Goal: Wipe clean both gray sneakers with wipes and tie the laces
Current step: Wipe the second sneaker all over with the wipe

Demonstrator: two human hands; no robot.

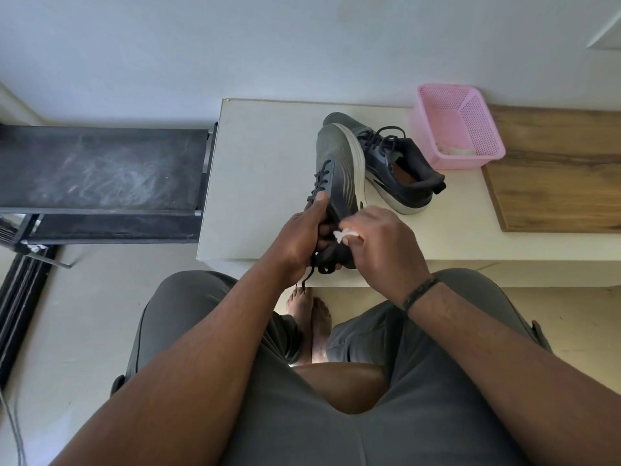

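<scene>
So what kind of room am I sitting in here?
Probably a room at home, though that is a guess: plain white walls, a low white table with a pink plastic basket, and what looks like a treadmill belt beside it.

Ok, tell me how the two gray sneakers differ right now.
The held sneaker is lifted and tipped on its side, gripped by the left hand while the right hand presses a white wipe to it. The other sneaker stands on the table on its sole, untouched. Both are gray with dark laces and white soles.
</scene>
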